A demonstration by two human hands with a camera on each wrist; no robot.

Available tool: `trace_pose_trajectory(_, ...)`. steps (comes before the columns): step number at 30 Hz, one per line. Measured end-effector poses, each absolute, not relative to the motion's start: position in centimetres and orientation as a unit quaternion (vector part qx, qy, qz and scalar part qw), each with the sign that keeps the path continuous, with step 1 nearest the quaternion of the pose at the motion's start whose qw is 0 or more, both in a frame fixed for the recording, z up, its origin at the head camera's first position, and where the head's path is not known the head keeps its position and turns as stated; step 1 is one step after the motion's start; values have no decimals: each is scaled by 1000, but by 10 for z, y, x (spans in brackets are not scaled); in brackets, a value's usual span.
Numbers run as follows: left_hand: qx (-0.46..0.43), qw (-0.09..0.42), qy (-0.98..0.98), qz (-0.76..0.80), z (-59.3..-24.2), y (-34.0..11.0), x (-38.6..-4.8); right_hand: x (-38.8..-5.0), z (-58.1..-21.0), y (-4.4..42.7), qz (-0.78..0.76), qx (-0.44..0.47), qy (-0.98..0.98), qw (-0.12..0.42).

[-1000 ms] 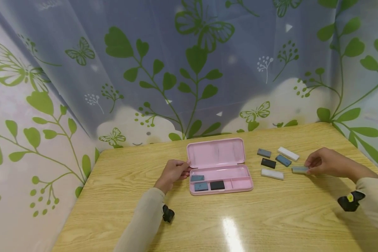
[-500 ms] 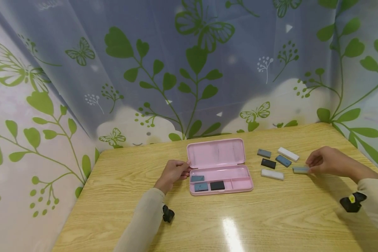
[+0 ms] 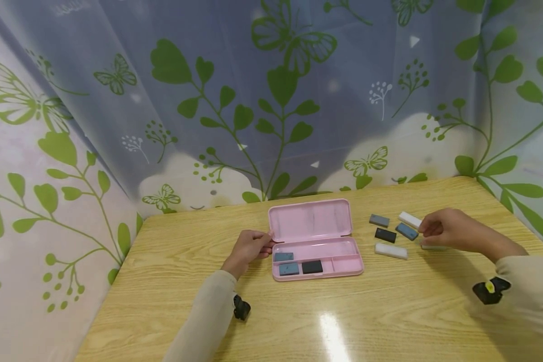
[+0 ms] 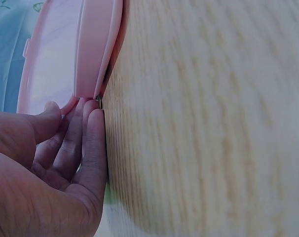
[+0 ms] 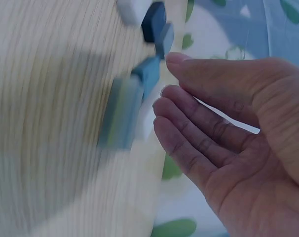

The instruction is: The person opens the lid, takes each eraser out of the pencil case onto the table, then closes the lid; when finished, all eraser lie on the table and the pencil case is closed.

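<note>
An open pink pencil case (image 3: 347, 263) lies on the table with its lid (image 3: 309, 221) tipped back. My left hand (image 3: 250, 246) holds the case's left end near the hinge, thumb by the lid and fingers at the base's end. To the right, my right hand (image 3: 454, 231) hovers over loose eraser-like blocks, fingers loosely bent and holding nothing. Beneath it lies a grey-green eraser (image 5: 121, 113), partly hidden in the head view. Close to the fingertips are a blue eraser (image 3: 407, 231) and a long white one (image 3: 409, 219).
Inside the case sit two blue-grey erasers (image 3: 288, 268) and a black one (image 3: 312, 266). A grey eraser (image 3: 379, 219), a black eraser (image 3: 385, 235) and a white block (image 3: 391, 250) lie between case and right hand. A patterned curtain (image 3: 298, 100) borders the table's back.
My right hand has let go of the grey-green eraser and moved left, over towards the blue and white ones. The left hand stays at the case.
</note>
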State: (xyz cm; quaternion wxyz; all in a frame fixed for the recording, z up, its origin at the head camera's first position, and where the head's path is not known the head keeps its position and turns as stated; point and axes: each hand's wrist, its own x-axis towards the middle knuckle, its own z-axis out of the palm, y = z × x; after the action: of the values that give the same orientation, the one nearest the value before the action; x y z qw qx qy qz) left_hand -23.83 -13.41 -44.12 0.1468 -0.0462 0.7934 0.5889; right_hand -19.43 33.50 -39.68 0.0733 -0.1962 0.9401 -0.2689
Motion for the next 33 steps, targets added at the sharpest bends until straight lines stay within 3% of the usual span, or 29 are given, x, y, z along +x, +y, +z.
trace_pose_trajectory(18, -46, 147, 793, 590, -442, -135, -239, -208, -379, 228, -302, -305, 896, 115)
trace_pose_trajectory(33, -47, 150, 794, 587, -441, -135, -239, -222, -395, 145, -266, -384, 881, 78)
